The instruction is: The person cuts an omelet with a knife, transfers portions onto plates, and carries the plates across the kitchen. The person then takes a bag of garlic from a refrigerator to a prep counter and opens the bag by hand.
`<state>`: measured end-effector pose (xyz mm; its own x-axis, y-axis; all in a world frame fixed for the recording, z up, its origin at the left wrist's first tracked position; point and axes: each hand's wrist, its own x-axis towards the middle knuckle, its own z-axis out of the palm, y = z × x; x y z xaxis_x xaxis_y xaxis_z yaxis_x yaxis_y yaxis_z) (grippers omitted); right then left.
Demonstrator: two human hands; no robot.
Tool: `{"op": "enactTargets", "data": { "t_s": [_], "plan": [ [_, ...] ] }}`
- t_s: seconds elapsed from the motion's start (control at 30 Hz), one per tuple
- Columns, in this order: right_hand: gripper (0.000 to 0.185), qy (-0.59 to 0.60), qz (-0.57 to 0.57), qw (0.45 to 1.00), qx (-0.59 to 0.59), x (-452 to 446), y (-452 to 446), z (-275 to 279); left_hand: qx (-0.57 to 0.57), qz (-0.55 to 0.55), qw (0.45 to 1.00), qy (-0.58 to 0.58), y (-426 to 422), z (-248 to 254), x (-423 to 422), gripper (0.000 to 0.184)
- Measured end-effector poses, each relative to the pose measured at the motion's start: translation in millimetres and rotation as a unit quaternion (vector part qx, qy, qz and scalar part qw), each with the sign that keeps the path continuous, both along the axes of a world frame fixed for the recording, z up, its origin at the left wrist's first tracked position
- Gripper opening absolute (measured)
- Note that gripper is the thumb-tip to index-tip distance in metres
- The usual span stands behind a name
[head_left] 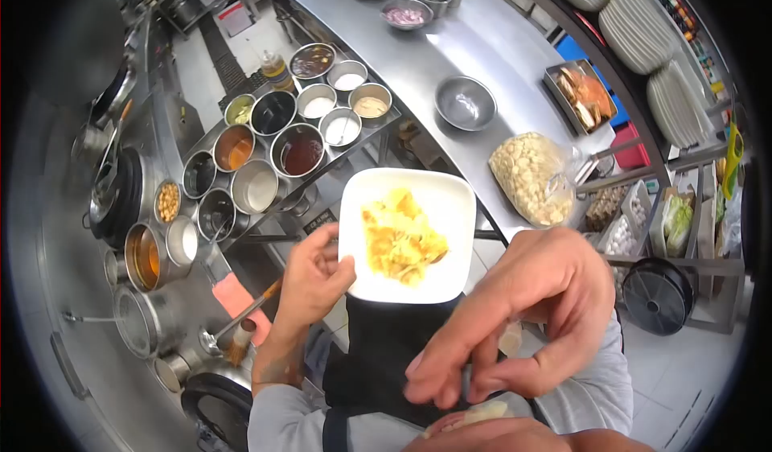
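- Left hand point(315, 279): gripping the plate point(461, 211) by its left edge, mid-frame.
- Right hand point(535, 311): fingers curled, right of lower centre; cannot tell whether they pinch anything.
- Yellow food point(402, 239) is already on the plate; what remains undone doesn't show.
- Bottle point(276, 72), upper left: label unreadable; no other writing legible.

Steel desk point(482, 46) carries metal bowl point(460, 117), clear bag point(529, 180) of pale pieces; farther off, bowl of pinkish pieces point(407, 27), metal cups point(434, 2).
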<state>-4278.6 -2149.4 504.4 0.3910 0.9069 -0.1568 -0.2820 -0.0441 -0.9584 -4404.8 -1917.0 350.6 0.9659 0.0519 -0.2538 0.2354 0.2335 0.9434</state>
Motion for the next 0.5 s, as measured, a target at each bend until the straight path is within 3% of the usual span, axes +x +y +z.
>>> {"op": "enactTargets", "data": {
  "t_s": [0.07, 0.1, 0.13, 0.17, 0.2, 0.23, 0.27, 0.3, 0.33, 0.37, 0.4, 0.43, 0.47, 0.5],
  "plan": [
    [0.018, 0.153, -0.058, 0.986, -0.014, -13.2, -1.0, -1.9, -0.027, -0.011, 0.998, 0.049, 7.3, -7.3, -3.9, 0.038],
    [0.024, 0.049, -0.071, 0.995, 0.051, -2.9, -13.1, -50.9, -0.006, -0.007, 0.999, 0.041, 12.9, -24.5, -3.6, 0.038],
    [0.024, -0.065, -0.173, 0.983, 0.018, -4.2, -16.7, -93.4, 0.01, 0.0, 0.999, 0.046, 14.0, -42.2, -10.2, 0.037],
    [0.032, -0.438, -0.224, 0.862, -0.123, -1.4, -9.3, -125.9, -0.001, 0.032, 0.998, 0.055, 11.0, -60.3, -7.3, 0.036],
    [0.044, -0.586, -0.205, 0.727, -0.294, -3.3, -9.4, -159.3, 0.014, 0.038, 0.997, 0.063, 11.3, -89.5, -4.3, 0.037],
    [0.049, -0.573, -0.19, 0.713, -0.357, -4.3, -19.1, -204.5, 0.006, 0.033, 0.995, 0.093, 12.1, -125.3, -2.4, 0.038],
    [0.049, -0.391, -0.144, 0.808, -0.417, -4.6, -30.1, -238.7, 0.042, 0.056, 0.995, 0.068, 6.3, -169.6, 4.5, 0.039],
    [0.05, -0.327, -0.086, 0.818, -0.466, -9.2, -49.0, -281.1, 0.124, 0.042, 0.989, 0.074, 4.6, -233.4, 10.2, 0.039],
    [0.05, -0.319, -0.062, 0.8, -0.505, -22.5, -72.9, -325.0, 0.103, 0.065, 0.989, 0.088, -4.3, -271.7, 20.8, 0.038],
    [0.047, -0.334, -0.001, 0.765, -0.551, -38.7, -88.4, -350.6, 0.158, 0.063, 0.975, 0.144, -13.6, -305.3, 34.5, 0.038],
    [0.044, -0.401, 0.057, 0.732, -0.548, -57.0, -108.7, -369.1, 0.232, 0.086, 0.962, 0.112, -30.9, -382.5, 45.4, 0.038],
    [0.044, -0.402, 0.068, 0.727, -0.553, -63.6, -113.9, -371.4, 0.175, 0.088, 0.968, 0.156, -48.5, -412.5, 66.1, 0.039],
    [0.044, -0.309, 0.086, 0.749, -0.579, -71.7, -119.4, -372.3, 0.284, 0.071, 0.95, 0.108, -63.6, -432.4, 86.4, 0.037],
    [0.044, -0.21, 0.099, 0.764, -0.602, -82.2, -126.4, -370.5, 0.22, 0.078, 0.961, 0.147, -83.9, -454.2, 108.1, 0.036]
  ]
}}
